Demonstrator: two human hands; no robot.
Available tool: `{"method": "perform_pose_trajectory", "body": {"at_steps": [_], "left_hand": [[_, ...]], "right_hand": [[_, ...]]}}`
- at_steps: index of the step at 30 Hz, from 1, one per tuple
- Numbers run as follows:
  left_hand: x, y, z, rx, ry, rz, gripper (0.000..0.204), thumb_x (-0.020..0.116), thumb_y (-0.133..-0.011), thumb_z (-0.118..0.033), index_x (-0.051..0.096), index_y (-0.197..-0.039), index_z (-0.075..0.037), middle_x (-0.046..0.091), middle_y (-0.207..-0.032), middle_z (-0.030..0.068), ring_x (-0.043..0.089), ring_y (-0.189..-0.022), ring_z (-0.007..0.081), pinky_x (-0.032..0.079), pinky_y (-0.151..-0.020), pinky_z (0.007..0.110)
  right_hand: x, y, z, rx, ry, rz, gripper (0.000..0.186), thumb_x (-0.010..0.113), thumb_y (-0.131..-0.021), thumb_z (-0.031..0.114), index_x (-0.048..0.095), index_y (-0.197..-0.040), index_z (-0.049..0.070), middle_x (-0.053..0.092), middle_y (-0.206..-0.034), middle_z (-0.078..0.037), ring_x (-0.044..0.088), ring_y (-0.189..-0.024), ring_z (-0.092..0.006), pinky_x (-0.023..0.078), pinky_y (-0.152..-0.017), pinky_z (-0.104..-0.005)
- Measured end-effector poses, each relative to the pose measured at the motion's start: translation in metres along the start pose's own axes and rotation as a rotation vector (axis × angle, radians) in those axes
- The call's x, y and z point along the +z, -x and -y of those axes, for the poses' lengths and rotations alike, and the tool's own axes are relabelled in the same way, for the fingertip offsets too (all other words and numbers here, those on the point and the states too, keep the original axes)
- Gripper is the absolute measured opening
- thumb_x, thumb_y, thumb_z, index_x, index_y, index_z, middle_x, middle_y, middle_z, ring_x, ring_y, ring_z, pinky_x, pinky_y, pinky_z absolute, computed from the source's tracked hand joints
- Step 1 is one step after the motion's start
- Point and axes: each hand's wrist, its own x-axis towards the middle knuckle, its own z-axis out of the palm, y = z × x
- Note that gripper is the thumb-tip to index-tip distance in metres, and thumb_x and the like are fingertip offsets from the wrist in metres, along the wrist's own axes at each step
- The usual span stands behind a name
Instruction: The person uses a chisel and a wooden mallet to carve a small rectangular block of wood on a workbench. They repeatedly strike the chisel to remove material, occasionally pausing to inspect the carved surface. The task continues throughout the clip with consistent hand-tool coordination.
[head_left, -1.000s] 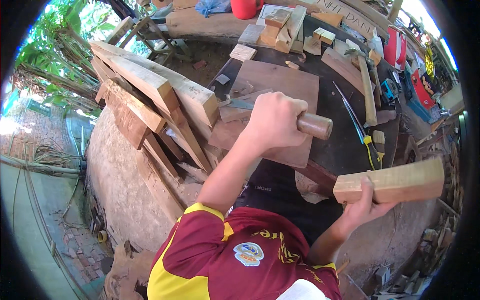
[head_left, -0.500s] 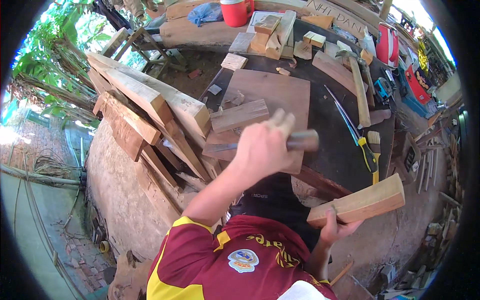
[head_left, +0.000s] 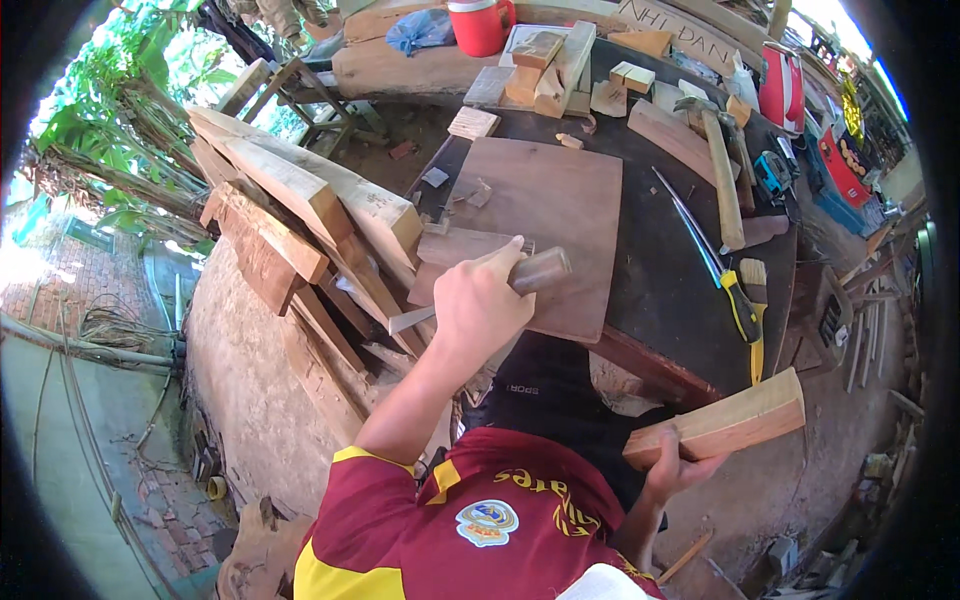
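A person at an outdoor workbench grips a wood chisel (head_left: 480,292) in the left hand (head_left: 480,310) and a block of pale wood (head_left: 722,420) in the right hand (head_left: 672,468).

The left fingers are wrapped fully around the chisel's round wooden handle, its steel blade pointing left and down, off the near edge of a flat brown board (head_left: 545,215) on the dark bench (head_left: 670,290). The right fingers are curled shut on the near end of the block, held low beside the lap, well apart from the chisel. Judging by this, the chiselling is paused between strokes; the next move seems to call for setting the blade to the wood and bringing the block up to strike the handle. A handsaw (head_left: 715,265) and hammer (head_left: 720,170) lie to the right, stacked planks (head_left: 300,215) to the left.
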Motion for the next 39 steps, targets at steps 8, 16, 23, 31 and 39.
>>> {"method": "perform_pose_trajectory", "body": {"at_steps": [8, 16, 23, 31, 39], "left_hand": [[-0.017, 0.0, -0.03, 0.209, 0.146, -0.017, 0.018, 0.072, -0.064, -0.016, 0.064, -0.077, -0.008, 0.066, -0.074, 0.0108, 0.066, -0.068, 0.0315, 0.053, -0.062, 0.04], [0.018, -0.052, -0.049, 0.42, 0.202, 0.074, 0.016, 0.07, -0.06, -0.018, 0.063, -0.071, -0.008, 0.062, -0.067, 0.0145, 0.064, -0.065, 0.0341, 0.051, -0.06, 0.042], [0.021, -0.067, -0.032, 0.358, 0.158, 0.015, 0.012, 0.069, -0.062, -0.018, 0.062, -0.067, -0.009, 0.062, -0.064, 0.0141, 0.064, -0.064, 0.0347, 0.051, -0.06, 0.042], [0.017, -0.061, -0.028, 0.336, 0.125, 0.089, 0.013, 0.069, -0.06, -0.018, 0.064, -0.069, -0.01, 0.063, -0.064, 0.0141, 0.063, -0.064, 0.0352, 0.052, -0.06, 0.042], [0.014, -0.069, -0.035, 0.237, -0.082, 0.157, 0.014, 0.069, -0.062, -0.02, 0.064, -0.069, -0.009, 0.064, -0.065, 0.0138, 0.065, -0.065, 0.0346, 0.053, -0.061, 0.042]], "right_hand": [[-0.01, 0.004, -0.011, -0.048, 0.131, 0.007, 0.089, 0.075, -0.067, 0.007, 0.028, -0.142, -0.006, 0.042, -0.135, -0.022, 0.046, -0.122, -0.0318, 0.039, -0.104, -0.0444], [-0.011, 0.006, -0.007, -0.077, 0.058, 0.014, 0.089, 0.077, -0.065, 0.005, 0.031, -0.14, -0.005, 0.045, -0.13, -0.019, 0.049, -0.117, -0.0308, 0.042, -0.101, -0.0426], [-0.008, 0.008, 0.006, -0.111, 0.076, -0.026, 0.088, 0.076, -0.065, 0.005, 0.031, -0.14, -0.006, 0.049, -0.125, -0.018, 0.053, -0.114, -0.0286, 0.045, -0.097, -0.0406], [0.012, -0.035, 0.039, -0.144, -0.156, -0.081, 0.088, 0.072, -0.07, -0.004, 0.024, -0.144, -0.004, 0.047, -0.131, -0.023, 0.055, -0.113, -0.0329, 0.049, -0.094, -0.0457], [0.112, -0.052, 0.1, -0.392, 0.009, 0.392, 0.066, 0.07, -0.072, 0.003, 0.043, -0.132, -0.003, 0.057, -0.112, -0.019, 0.061, -0.097, -0.0252, 0.05, -0.079, -0.0363]]}}
